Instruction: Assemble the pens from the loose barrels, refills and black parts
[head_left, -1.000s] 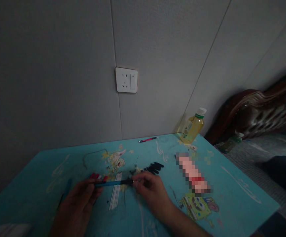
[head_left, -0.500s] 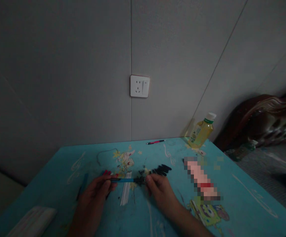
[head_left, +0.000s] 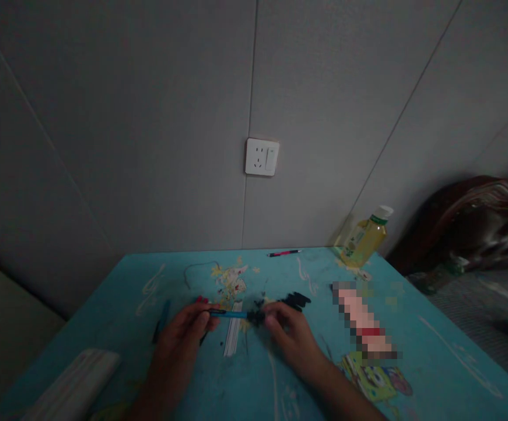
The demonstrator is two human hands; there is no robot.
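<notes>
A blue pen (head_left: 232, 314) lies level between my two hands, above the table. My left hand (head_left: 190, 327) is closed around its dark left end. My right hand (head_left: 291, 333) is pinched at the far side of the pen, beside a dark patch; what its fingers hold is hidden. Beneath the pen is a row of thin white pen refills (head_left: 233, 336). Several black pieces (head_left: 297, 301) lie in a heap just behind my right hand. Small red pieces (head_left: 202, 300) show behind my left fingers. Left of that hand rests a blue and black pen part (head_left: 161, 320).
A red and black pen (head_left: 284, 253) lies near the wall. A bottle of yellow drink (head_left: 363, 240) stands at the back right corner. On the right is a blurred-out pink strip (head_left: 363, 321). A whitish block (head_left: 74, 386) sits front left on the blue table (head_left: 429, 374).
The view has swung slightly left, so everything sits further right. Both hands keep their places at the pen, with the right fingers seeming slightly further from its blue barrel.
</notes>
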